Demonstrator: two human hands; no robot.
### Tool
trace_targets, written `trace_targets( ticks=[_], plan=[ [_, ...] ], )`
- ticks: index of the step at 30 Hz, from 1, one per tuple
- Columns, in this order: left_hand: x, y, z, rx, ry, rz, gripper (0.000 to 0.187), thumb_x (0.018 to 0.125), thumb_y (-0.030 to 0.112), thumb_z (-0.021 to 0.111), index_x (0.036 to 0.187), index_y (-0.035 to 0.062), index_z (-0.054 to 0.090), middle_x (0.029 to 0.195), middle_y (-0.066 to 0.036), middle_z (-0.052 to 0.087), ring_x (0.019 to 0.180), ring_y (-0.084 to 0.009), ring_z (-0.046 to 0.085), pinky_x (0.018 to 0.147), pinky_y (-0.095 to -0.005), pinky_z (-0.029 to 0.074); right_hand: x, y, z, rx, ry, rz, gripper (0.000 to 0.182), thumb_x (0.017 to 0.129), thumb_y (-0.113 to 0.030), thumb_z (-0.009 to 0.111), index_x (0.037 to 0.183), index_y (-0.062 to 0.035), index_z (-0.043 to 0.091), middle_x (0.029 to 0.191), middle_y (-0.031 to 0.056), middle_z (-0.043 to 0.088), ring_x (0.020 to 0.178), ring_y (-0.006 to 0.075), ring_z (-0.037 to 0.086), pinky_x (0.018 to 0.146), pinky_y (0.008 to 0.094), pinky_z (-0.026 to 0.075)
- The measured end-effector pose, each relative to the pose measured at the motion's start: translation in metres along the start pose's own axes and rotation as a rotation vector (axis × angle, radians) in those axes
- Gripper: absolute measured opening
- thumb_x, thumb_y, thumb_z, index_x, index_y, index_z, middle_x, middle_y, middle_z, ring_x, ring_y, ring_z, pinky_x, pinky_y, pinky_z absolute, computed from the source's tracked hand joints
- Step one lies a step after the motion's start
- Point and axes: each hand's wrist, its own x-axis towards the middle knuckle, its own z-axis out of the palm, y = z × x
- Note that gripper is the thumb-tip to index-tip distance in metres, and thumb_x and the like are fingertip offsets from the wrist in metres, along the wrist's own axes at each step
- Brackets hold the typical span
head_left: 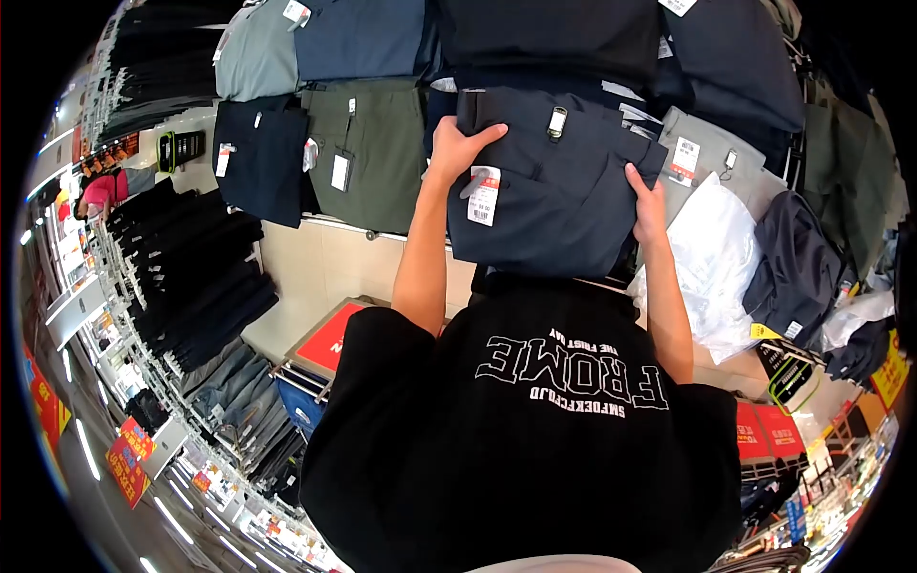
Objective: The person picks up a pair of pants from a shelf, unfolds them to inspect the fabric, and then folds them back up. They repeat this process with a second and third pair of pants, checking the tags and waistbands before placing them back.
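Note:
A folded pair of dark navy trousers [549,205] is held up in front of my chest, over the display of folded clothes. My left hand [463,151] grips its upper left edge, the thumb lying on the front and the fingers hidden behind. At the right edge, my right hand [649,205] is closed on the cloth with its thumb in front. A white price tag [482,196] hangs on the left part of the trousers, and a small label [557,124] is near the waistband.
Olive trousers [368,158] and a dark folded pair [260,158] lie to the left. On the right are grey trousers [712,153], a crumpled white plastic bag [712,258] and a dark bundled garment [795,258]. Racks of hanging black trousers [191,258] stand at far left.

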Motion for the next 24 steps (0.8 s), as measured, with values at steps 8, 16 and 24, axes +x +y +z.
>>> trace_targets(
  ticks=[8, 16, 24],
  plan=[
    [0.001, -0.012, 0.001, -0.051, -0.016, 0.046, 0.05, 0.065, 0.039, 0.085, 0.078, -0.0069, 0.069, 0.072, -0.014, 0.069, 0.067, -0.0242, 0.068, 0.066, -0.0323, 0.051, -0.002, -0.004, 0.004, 0.003, -0.031, -0.003, 0.032, 0.087, -0.02, 0.071, 0.112, -0.0013, 0.063, 0.105, 0.0075, 0.067, 0.09, 0.0152, 0.064, 0.082, 0.0281, 0.051],
    [-0.084, 0.08, -0.004, 0.046, 0.149, 0.45, 0.035, 0.073, 0.016, 0.081, 0.099, -0.0014, 0.066, 0.087, -0.012, 0.07, 0.079, -0.0216, 0.068, 0.075, -0.0313, 0.051, -0.052, -0.04, 0.019, -0.203, 0.079, -0.32, 0.033, 0.088, -0.019, 0.069, 0.108, 0.0055, 0.064, 0.101, 0.009, 0.068, 0.09, 0.0139, 0.063, 0.083, 0.0287, 0.049],
    [-0.143, 0.145, -0.002, -0.415, 0.126, 0.589, 0.068, 0.066, -0.005, 0.08, 0.125, -0.0056, 0.046, 0.111, -0.015, 0.058, 0.104, -0.0231, 0.059, 0.096, -0.0364, 0.045, -0.139, -0.152, -0.009, -0.071, 0.091, -0.828, 0.017, 0.084, 0.001, 0.067, 0.1, 0.0025, 0.064, 0.094, 0.0049, 0.066, 0.088, 0.0119, 0.061, 0.084, 0.027, 0.047]
  ],
)
